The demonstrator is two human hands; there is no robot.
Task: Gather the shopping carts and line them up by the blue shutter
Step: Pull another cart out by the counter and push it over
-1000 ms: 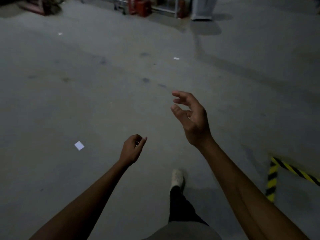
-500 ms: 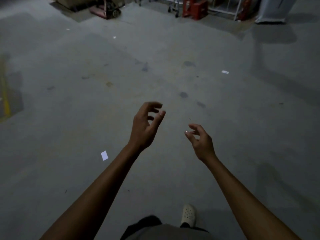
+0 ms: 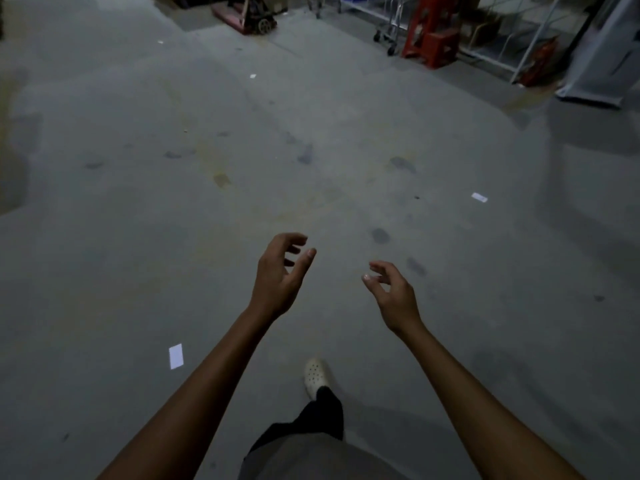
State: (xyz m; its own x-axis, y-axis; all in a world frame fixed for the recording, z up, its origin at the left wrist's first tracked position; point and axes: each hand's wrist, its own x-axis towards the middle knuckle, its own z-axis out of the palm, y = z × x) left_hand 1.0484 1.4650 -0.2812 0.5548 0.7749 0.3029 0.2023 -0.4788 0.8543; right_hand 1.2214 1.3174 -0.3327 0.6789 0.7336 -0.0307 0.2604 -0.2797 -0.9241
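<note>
My left hand [image 3: 278, 275] and my right hand [image 3: 393, 294] are both held out in front of me over bare grey concrete, fingers loosely curled, holding nothing. Far ahead at the top of the view, the wheeled metal frame of a shopping cart [image 3: 388, 27] stands beside red plastic stools [image 3: 431, 32]. Only its lower part shows. No blue shutter is in view.
A pink pallet jack [image 3: 247, 15] sits at the top centre. White wire racking [image 3: 512, 46] and a grey panel [image 3: 604, 64] stand at the top right. Paper scraps [image 3: 176, 356] lie on the floor. My white shoe [image 3: 314, 375] steps forward below my hands.
The view has swung and moved toward the far wall, so the cart, stools and pallet jack look closer. My left hand rose level with my right, which dropped. The yellow-black floor marking left the view.
</note>
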